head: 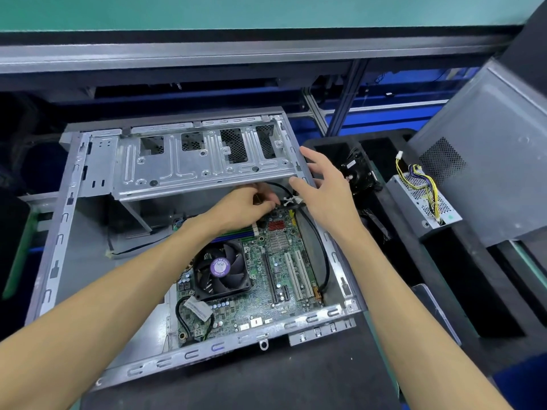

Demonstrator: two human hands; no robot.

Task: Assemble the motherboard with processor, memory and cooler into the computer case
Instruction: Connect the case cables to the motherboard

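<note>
open grey metal computer case (56,232) lying on its side, drive cage across its far end. green motherboard (266,288) seated in the case's near right part, with black cooler fan (222,272) bearing a purple hub label and two white slots to the fan's right. left hand (242,207) pinches a black cable (321,250) at the board's far edge; right hand (325,187), fingers spread, rests on the case's right rim.

Teal wall (207,10) above, grey metal rail (207,54) beneath it, blue panels (414,113) behind aluminium struts (344,105) — black workbench mat (266,389) in front
</note>
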